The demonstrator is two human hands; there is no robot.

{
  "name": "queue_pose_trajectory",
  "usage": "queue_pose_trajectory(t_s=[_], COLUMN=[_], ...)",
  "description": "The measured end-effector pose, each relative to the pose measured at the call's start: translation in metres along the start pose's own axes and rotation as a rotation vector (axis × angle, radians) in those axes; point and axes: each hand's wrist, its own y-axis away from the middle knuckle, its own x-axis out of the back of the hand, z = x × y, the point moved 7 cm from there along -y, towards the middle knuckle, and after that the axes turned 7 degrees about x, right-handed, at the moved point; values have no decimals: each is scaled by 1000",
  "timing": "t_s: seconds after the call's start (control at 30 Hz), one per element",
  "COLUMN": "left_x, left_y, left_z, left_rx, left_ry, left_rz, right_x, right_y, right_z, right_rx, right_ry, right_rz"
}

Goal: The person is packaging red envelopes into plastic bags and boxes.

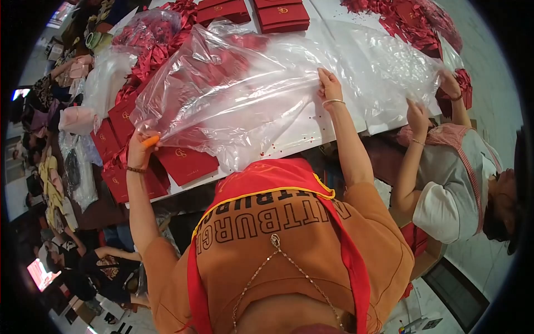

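My L hand [143,147] & R hand [330,88] hold clear plastic film [250,94] stretched btwn them over white table [328,16]; orange piece [151,141] at L hand. Red box [188,166] nearby. Co-worker [450,178] to my R, hands at more clear plastic [389,72].

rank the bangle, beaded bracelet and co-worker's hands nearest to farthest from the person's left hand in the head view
1. Beaded bracelet: just behind the left hand.
2. Bangle: to the right, across the clear plastic.
3. Co-worker's hands: far right.
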Motion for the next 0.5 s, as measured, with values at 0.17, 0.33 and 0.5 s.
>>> queue_pose_trajectory(t_s=[0.17,0.33,0.5], left_x=[6,20,24], left_y=[11,26,35], left_z=[-15,-28,-31], left_rx=[66,112,92], left_ry=[-133,-123,-121], left_rz=[-16,49,93], right_x=[13,11,21], right_y=[-2,18,36], right_z=[10,22,32], right_rx=[33,-94,-88], right_ry=[12,-33,25], right_rz=[5,-45,-53])
